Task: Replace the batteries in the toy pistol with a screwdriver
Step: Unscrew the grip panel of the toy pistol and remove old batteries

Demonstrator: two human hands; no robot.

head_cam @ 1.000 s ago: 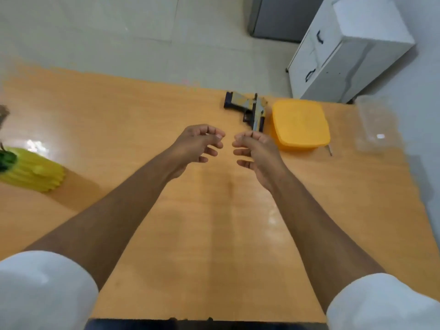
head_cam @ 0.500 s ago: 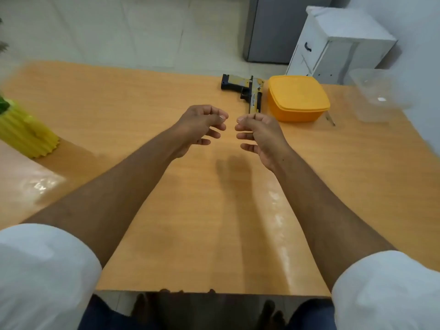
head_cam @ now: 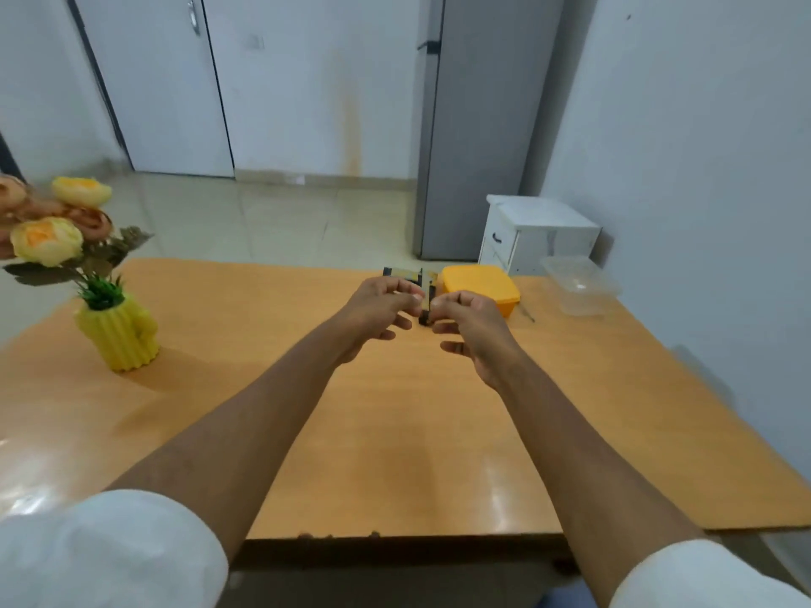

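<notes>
1. Hands have reached out: left hand (head_cam: 381,305) and right hand (head_cam: 466,317) now meet at the toy pistol (head_cam: 410,276), far across the surface (head_cam: 395,432) by the yellow box (head_cam: 480,283)
2. Fingers curled near its grip, can't tell if they're gripping it yet
3. Thin screwdriver (head_cam: 526,313) lies untouched, so it's early

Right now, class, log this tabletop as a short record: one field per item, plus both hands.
toy pistol: lying at the table's far edge, partly hidden behind the hands
left hand: raised, fingers curled, holding nothing visible
right hand: raised, fingers curled, fingertips near the left hand's
orange lidded box: right of the pistol
screwdriver: thin tool, right of the box
clear container: far right, open
cactus vase: left, holding flowers
table: orange wood
</notes>
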